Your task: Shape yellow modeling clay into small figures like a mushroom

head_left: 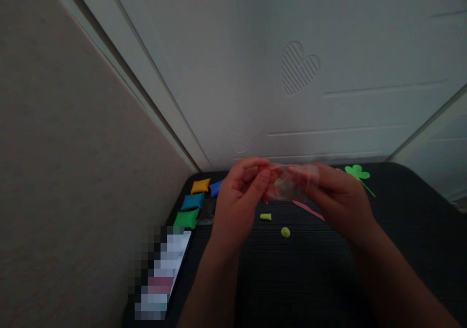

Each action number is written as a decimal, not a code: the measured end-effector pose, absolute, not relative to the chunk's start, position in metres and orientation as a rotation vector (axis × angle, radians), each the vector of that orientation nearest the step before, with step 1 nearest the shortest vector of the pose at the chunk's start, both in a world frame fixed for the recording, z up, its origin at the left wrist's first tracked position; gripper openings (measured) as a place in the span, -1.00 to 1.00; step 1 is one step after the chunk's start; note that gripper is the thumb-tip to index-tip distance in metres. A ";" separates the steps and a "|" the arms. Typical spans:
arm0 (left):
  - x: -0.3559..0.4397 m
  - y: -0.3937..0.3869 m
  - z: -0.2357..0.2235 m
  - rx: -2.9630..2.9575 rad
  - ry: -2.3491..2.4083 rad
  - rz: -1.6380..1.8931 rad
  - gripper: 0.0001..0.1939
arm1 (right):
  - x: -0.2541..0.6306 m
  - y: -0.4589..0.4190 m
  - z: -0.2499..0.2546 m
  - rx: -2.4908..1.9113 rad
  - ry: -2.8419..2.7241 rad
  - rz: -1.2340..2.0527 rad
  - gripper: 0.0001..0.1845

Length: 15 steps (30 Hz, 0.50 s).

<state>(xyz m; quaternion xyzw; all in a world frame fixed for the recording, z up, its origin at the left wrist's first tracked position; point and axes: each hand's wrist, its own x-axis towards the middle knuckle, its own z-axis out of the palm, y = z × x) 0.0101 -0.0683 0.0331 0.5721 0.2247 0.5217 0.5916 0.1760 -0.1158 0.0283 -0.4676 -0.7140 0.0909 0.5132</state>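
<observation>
A clear plastic bag [292,191] is stretched between my two hands above the table. My left hand [242,191] pinches its left end between thumb and fingers. Fingers of my right hand [335,191] lie at the bag's right end and seem to reach inside it. Something small and yellow-green shows through the plastic, too blurred to tell its shape. On the table below lie a small yellow-green clay cylinder [266,217] and a round yellow-green clay piece [285,232]. Partly hidden behind my right hand is a pink stick-like tool [309,210].
Several packets stand at the left, among them a yellow packet [200,186], a teal packet [192,202] and a green packet [186,218]. Nearer lies a phone [164,274], its screen pixelated. A green clover-shaped piece [358,172] is at the back right of the black table [292,279].
</observation>
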 end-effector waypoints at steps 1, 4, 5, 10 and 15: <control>0.010 -0.068 0.033 1.328 0.531 1.214 -0.87 | 0.176 -0.116 0.029 -1.110 -1.730 0.209 -0.65; 0.010 -0.067 0.032 1.323 0.550 1.208 -0.87 | 0.176 -0.116 0.029 -1.105 -1.769 0.180 -0.63; 0.010 -0.066 0.032 1.319 0.548 1.202 -0.87 | 0.175 -0.115 0.029 -1.106 -1.773 0.169 -0.63; 0.010 -0.065 0.030 1.302 0.530 1.123 -0.86 | 0.175 -0.114 0.026 -1.133 -1.691 0.086 -0.78; 0.011 -0.066 0.030 1.311 0.549 1.128 -0.87 | 0.176 -0.114 0.026 -1.144 -1.685 0.036 -0.77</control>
